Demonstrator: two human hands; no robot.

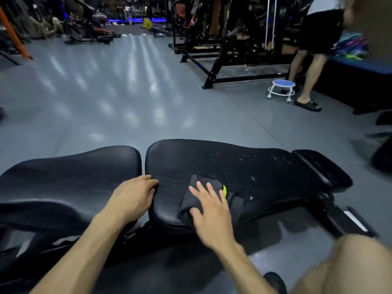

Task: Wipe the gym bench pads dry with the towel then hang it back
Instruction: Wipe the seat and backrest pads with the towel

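Observation:
A black gym bench lies across the foreground with a left pad [70,172] and a longer right pad [233,164] that carries scattered water drops. A dark towel [197,196] with a yellow-green tag lies on the near part of the right pad. My right hand [212,209] presses flat on the towel with its fingers spread. My left hand [133,198] rests at the gap between the two pads, its fingers curled over the near-left edge of the right pad. A small black end pad [322,170] sits at the bench's right end.
Grey gym floor [127,98] stretches ahead. A black rack frame [233,60] stands at the back right, with a small blue wheeled stool [282,88] and a person's legs [307,66] beside it. My bare knee [350,266] is at the lower right.

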